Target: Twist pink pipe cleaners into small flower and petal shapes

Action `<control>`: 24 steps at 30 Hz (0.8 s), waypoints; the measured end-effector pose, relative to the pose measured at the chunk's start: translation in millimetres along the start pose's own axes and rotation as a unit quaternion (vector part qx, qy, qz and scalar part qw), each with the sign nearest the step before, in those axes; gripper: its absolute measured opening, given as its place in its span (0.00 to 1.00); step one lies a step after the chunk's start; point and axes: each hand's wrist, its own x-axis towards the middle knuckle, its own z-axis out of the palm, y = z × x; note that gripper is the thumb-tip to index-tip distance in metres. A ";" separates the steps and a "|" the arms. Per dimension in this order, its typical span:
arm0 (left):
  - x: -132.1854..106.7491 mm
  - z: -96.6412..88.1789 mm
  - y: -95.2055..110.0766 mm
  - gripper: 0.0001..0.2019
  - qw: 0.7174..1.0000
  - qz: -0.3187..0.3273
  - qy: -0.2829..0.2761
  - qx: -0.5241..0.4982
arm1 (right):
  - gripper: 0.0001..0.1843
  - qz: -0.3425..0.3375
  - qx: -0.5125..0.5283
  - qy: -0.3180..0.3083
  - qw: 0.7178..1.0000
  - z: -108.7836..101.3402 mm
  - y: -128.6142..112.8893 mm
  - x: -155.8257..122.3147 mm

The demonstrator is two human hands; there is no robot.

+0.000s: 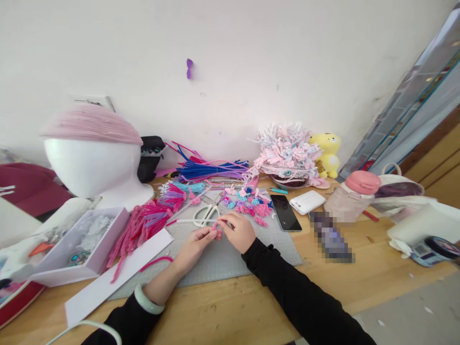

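My left hand (196,243) pinches a small pink pipe cleaner (215,226) between thumb and fingers. The fingers of my right hand (237,232) are closed on the same piece, which curves up into a small loop; much of it is hidden. Both hands are held over a grey cutting mat (230,263). Just behind them lie white-handled scissors (205,214). A loose, bent pink pipe cleaner (156,262) lies left of my left hand. Small pink, blue and purple twisted pipe-cleaner pieces (251,203) are scattered beyond my right hand.
At left are a bundle of pink pipe cleaners (142,223), a white box (86,249) and a white mannequin head (95,163). Right stand a decorated pink headpiece (287,153), a phone (285,213), a white power bank (307,202) and a pink-lidded bottle (352,196).
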 end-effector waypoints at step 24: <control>2.4 0.1 -3.6 0.10 0.998 -0.025 0.044 -0.031 | 0.07 0.295 0.418 0.063 0.857 15.3 -4.2 3.5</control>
